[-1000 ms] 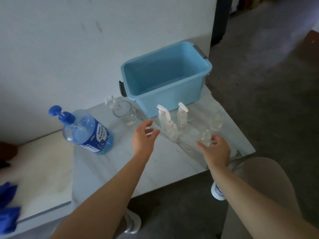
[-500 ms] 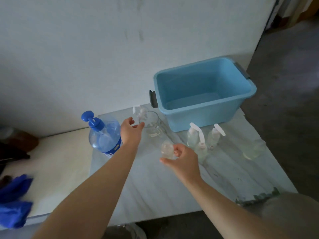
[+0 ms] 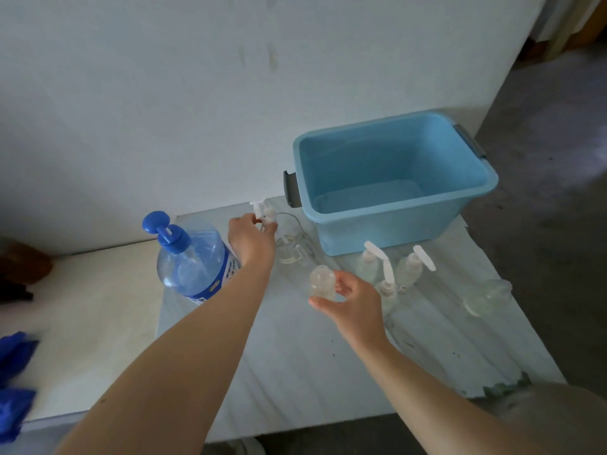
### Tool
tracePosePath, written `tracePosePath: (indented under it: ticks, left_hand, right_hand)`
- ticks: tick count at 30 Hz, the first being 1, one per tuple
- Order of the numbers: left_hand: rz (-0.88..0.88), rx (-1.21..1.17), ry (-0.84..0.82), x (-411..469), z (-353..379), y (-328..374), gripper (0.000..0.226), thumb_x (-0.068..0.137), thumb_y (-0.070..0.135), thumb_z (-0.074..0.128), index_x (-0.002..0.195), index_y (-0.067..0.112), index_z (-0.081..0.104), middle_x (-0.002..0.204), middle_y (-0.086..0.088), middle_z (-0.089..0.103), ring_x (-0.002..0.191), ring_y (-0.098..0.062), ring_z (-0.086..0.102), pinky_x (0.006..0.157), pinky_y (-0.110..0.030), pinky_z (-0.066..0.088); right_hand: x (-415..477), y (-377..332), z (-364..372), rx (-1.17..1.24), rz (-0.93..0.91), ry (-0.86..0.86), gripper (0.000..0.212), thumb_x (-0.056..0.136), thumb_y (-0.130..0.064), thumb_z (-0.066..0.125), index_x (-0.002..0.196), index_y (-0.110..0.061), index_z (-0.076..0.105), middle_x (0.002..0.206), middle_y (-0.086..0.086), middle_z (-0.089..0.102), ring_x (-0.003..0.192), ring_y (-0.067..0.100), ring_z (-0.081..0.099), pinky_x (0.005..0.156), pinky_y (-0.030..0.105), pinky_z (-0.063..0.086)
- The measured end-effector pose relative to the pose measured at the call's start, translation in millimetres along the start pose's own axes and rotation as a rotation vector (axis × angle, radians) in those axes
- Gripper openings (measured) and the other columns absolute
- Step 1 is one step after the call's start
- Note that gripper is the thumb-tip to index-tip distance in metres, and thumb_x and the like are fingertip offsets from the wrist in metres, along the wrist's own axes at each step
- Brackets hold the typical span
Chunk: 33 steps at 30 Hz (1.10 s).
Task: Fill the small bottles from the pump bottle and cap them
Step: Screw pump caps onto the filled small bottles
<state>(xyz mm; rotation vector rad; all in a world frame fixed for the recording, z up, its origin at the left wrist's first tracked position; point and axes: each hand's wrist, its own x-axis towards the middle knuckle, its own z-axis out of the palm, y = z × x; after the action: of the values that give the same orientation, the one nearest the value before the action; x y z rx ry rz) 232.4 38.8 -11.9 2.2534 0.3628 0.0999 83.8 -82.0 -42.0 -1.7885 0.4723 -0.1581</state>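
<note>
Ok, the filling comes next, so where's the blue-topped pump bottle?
In the head view, the pump bottle stands at the left edge of the table, just left of the left hand, with the blue tub further right.

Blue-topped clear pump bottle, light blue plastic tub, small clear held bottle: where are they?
Blue-topped clear pump bottle (image 3: 190, 261): head view, clear body.
Light blue plastic tub (image 3: 387, 224): head view, front wall.
Small clear bottle (image 3: 322, 280): head view, rounded body.
</note>
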Motion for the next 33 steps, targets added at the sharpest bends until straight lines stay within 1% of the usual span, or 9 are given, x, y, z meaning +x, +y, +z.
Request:
tracePosePath:
  ticks: [6, 11, 14, 17, 20, 24, 26, 28, 33]
  left_hand:
    - [0.198, 0.087, -0.015, -21.0, -23.4, 3.9, 0.023, 0.091, 0.024, 0.060, 0.110, 0.010, 0.058, 0.105, -0.003, 0.067, 0.085, -0.019, 0.055, 0.074, -0.030, 0.039]
    - [0.324, 0.123, -0.059, -37.8, -42.3, 5.5, 0.019, 0.089, 0.021, 0.063, 0.105, 0.010, 0.060, 0.103, -0.001, 0.067, 0.081, -0.020, 0.054, 0.070, -0.029, 0.036]
    - [0.398, 0.119, -0.050, -47.3, -52.5, 9.5, 0.014, 0.087, 0.019, 0.065, 0.097, 0.010, 0.062, 0.098, 0.000, 0.067, 0.081, -0.021, 0.054, 0.069, -0.028, 0.035]
    - [0.393, 0.095, -0.017, -52.4, -64.7, 19.2, 0.014, 0.087, 0.019, 0.066, 0.097, 0.009, 0.063, 0.095, 0.006, 0.065, 0.078, -0.017, 0.053, 0.067, -0.027, 0.032]
    - [0.336, -0.039, 0.035, -56.8, -79.4, 32.1, 0.014, 0.085, 0.019, 0.068, 0.096, 0.011, 0.065, 0.089, 0.007, 0.065, 0.078, -0.016, 0.058, 0.066, -0.025, 0.037]
    - [0.195, -0.247, 0.082, -65.4, -104.2, 49.2, 0.012, 0.081, 0.019, 0.070, 0.092, 0.014, 0.068, 0.079, 0.002, 0.069, 0.070, -0.010, 0.059, 0.059, -0.010, 0.041]
    - [0.175, -0.344, 0.016, -73.2, -118.3, 53.5, 0.013, 0.081, 0.019, 0.070, 0.093, 0.013, 0.069, 0.077, 0.003, 0.070, 0.066, -0.007, 0.059, 0.061, -0.007, 0.043]
    - [0.175, -0.442, -0.082, -85.3, -130.9, 56.9, 0.015, 0.082, 0.017, 0.071, 0.096, 0.010, 0.070, 0.081, 0.002, 0.072, 0.065, -0.002, 0.062, 0.071, -0.012, 0.048]
    - [0.204, -0.464, -0.203, -120.7, -147.9, 60.9, 0.007, 0.082, 0.015, 0.072, 0.085, 0.020, 0.069, 0.079, 0.007, 0.074, 0.070, 0.001, 0.066, 0.079, -0.016, 0.051]
  right_hand:
    - [-15.3, -7.9, -2.5, 0.055, -0.006, -0.006, 0.041, 0.062, -0.015, 0.086, 0.100, -0.019, 0.071, 0.092, -0.010, 0.072, 0.089, -0.008, 0.062, 0.076, 0.004, 0.043]
    - [-27.6, -14.4, -6.4, 0.076, -0.028, -0.003, 0.039, 0.063, -0.014, 0.085, 0.098, -0.022, 0.070, 0.091, -0.011, 0.072, 0.087, -0.008, 0.062, 0.077, 0.005, 0.043]
    - [-30.6, -15.7, -9.6, 0.078, -0.030, 0.009, 0.039, 0.064, -0.014, 0.084, 0.100, -0.019, 0.070, 0.093, -0.008, 0.072, 0.089, 0.000, 0.064, 0.079, 0.007, 0.044]
    - [-34.8, -16.7, -13.0, 0.086, -0.026, 0.022, 0.040, 0.066, -0.015, 0.084, 0.103, -0.018, 0.069, 0.096, -0.006, 0.071, 0.092, 0.004, 0.064, 0.078, 0.004, 0.043]
    - [-40.1, -17.8, -16.7, 0.080, -0.020, 0.014, 0.043, 0.069, -0.016, 0.082, 0.109, -0.014, 0.068, 0.101, -0.005, 0.070, 0.097, 0.006, 0.062, 0.080, 0.004, 0.042]
    - [-46.5, -17.9, -20.7, 0.081, 0.005, 0.011, 0.047, 0.073, -0.018, 0.079, 0.117, -0.012, 0.064, 0.112, -0.002, 0.067, 0.106, 0.012, 0.059, 0.087, 0.016, 0.041]
    - [-51.0, -18.9, -23.7, 0.079, 0.014, 0.020, 0.046, 0.074, -0.017, 0.078, 0.117, -0.013, 0.063, 0.110, -0.004, 0.066, 0.105, 0.013, 0.057, 0.087, 0.020, 0.040]
    - [-55.5, -18.0, -27.1, 0.069, 0.024, 0.030, 0.046, 0.074, -0.017, 0.078, 0.118, -0.013, 0.063, 0.108, -0.005, 0.065, 0.105, 0.013, 0.057, 0.086, 0.021, 0.039]
    - [-66.1, -12.9, -35.9, 0.042, 0.050, 0.073, 0.048, 0.071, -0.016, 0.080, 0.117, -0.012, 0.065, 0.107, 0.000, 0.068, 0.101, 0.014, 0.059, 0.080, 0.019, 0.040]
